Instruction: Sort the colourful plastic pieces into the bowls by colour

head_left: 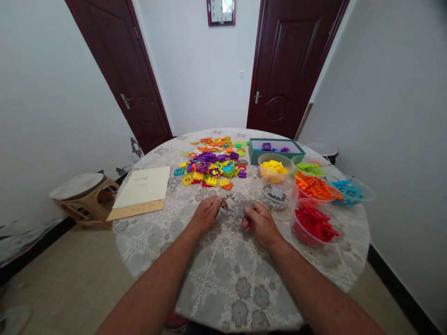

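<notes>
My left hand (205, 215) is closed in a pinch on a small grey toy piece (224, 203), with a bit of reddish colour by its edge; its exact shape is unclear. My right hand (260, 224) pinches a flat grey gear piece (243, 207) between thumb and fingers. Both hands are just above the near middle of the table, a short gap apart. Beyond them lies a loose pile of coloured gear pieces (213, 165) in purple, yellow, orange, red and blue. To the right, a clear bowl of grey pieces (277, 191) stands nearest my right hand.
Clear bowls of yellow pieces (274, 167), green pieces (309, 169), orange pieces (316, 187), blue pieces (350, 192) and red pieces (316, 224) crowd the right side. Behind them sits a green box (254, 153) with purple pieces. A paper pad (145, 186) lies at left on the patterned tablecloth (233, 270).
</notes>
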Demonstrator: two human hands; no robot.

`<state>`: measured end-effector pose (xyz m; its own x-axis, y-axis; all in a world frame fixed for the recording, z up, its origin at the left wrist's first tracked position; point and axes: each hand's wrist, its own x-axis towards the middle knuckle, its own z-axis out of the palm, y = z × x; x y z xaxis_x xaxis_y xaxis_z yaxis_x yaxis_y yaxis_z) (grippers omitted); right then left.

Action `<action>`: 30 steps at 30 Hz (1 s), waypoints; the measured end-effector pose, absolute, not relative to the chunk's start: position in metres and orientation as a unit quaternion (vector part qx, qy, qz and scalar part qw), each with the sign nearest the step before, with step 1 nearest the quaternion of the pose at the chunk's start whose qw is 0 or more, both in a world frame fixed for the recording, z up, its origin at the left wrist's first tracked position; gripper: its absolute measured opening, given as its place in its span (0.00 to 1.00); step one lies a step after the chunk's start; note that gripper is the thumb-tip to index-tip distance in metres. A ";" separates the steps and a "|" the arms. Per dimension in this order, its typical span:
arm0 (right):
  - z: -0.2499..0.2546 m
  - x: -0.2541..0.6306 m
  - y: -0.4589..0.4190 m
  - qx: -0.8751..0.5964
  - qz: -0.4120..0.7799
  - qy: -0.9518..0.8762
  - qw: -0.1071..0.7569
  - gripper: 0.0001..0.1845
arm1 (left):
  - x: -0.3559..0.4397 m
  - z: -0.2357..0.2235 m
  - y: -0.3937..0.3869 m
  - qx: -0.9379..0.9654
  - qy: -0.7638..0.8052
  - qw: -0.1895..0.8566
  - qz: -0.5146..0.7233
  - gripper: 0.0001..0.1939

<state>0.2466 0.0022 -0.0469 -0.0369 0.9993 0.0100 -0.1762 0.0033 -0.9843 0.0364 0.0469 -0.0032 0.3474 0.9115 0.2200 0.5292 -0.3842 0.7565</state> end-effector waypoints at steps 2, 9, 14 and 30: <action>-0.045 0.246 0.001 -0.431 0.560 -0.466 0.533 0.15 | 0.041 -0.004 0.043 0.775 0.442 0.322 0.316 0.26; -0.029 0.241 -0.007 -0.511 0.468 -0.525 0.494 0.13 | 0.044 -0.013 0.045 0.786 0.426 0.334 0.298 0.23; -0.012 0.241 -0.017 -0.560 0.288 -0.596 0.497 0.14 | 0.041 -0.014 0.050 0.780 0.429 0.330 0.313 0.23; 0.026 0.311 0.008 -0.633 -0.121 -0.669 0.372 0.25 | 0.036 -0.020 0.055 0.761 0.409 0.381 0.329 0.14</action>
